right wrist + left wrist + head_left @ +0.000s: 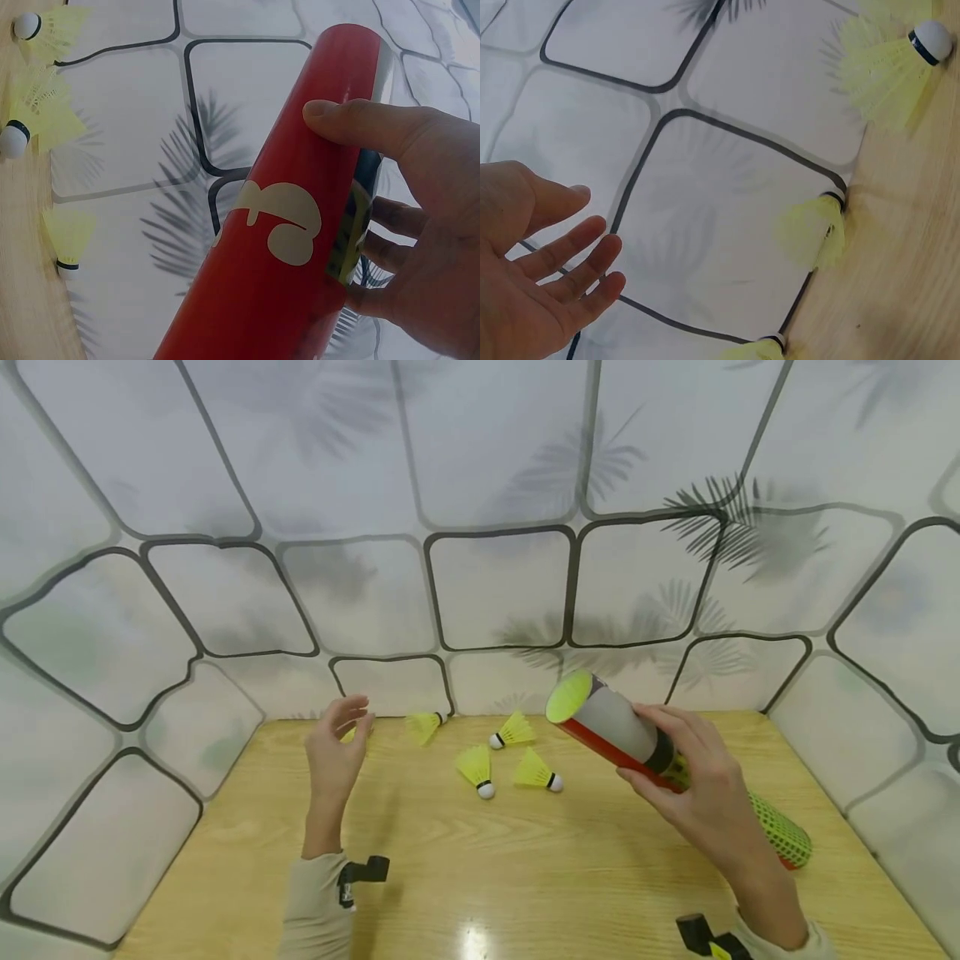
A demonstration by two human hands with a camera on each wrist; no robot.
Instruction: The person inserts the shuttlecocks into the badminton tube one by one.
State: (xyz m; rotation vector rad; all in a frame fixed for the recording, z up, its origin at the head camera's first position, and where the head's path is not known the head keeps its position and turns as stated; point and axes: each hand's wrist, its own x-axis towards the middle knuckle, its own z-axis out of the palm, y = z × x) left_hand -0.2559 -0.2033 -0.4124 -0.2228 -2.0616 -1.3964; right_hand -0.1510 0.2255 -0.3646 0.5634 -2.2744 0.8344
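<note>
My right hand grips a shuttlecock tube, thumb on one side and fingers round the other. The tube tilts above the right part of the table, its yellow-green round end up toward the middle and its green-patterned end down to the right. In the right wrist view its red side bears a pale marking. My left hand is raised at the left with relaxed, slightly bent fingers and nothing in it. Behind it a yellow shuttlecock is partly hidden.
Several yellow shuttlecocks with white heads lie on the wooden table: one near the back edge, others around the middle, such as a shuttlecock and another shuttlecock. A patterned cloth wall closes off the back and sides.
</note>
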